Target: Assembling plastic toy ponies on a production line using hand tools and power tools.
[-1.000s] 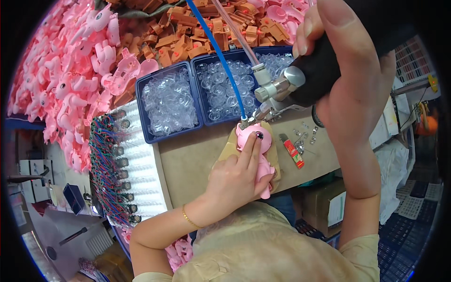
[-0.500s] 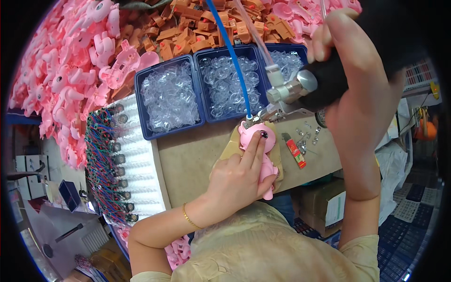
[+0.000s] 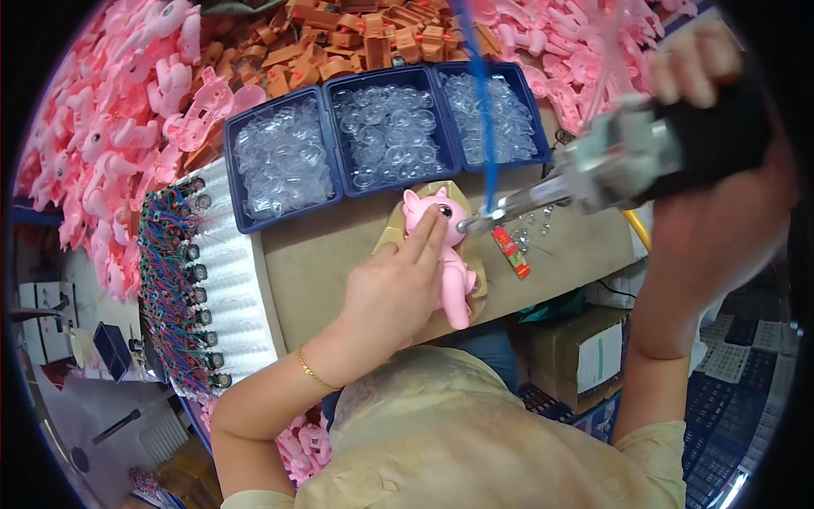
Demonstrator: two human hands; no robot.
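Note:
A pink toy pony (image 3: 454, 284) with a large dark eye lies in a tan holder (image 3: 392, 231) on the bench. My left hand (image 3: 392, 284) holds it down, index and middle fingers stretched over the head beside the eye, the other fingers curled. In my right hand (image 3: 699, 68) is an air screwdriver (image 3: 627, 157) with a black body and metal front, somewhat blurred. Its tip is at the right side of the pony's head; whether it touches cannot be made out. A blue hose (image 3: 487, 110) runs down to the tip.
Blue bins (image 3: 332, 127) of clear plastic parts stand behind the holder. Pink toy shells (image 3: 110, 161) and orange parts (image 3: 373, 38) pile up beyond. Wired parts (image 3: 174, 288) lie on white foam at left. A red box cutter (image 3: 511, 253) and small metal pieces lie right of the holder.
The screwdriver has swung right and down, its tip moving from the top of the pony's head to the right side. My left fingers stay on the head. The whole view has shifted slightly.

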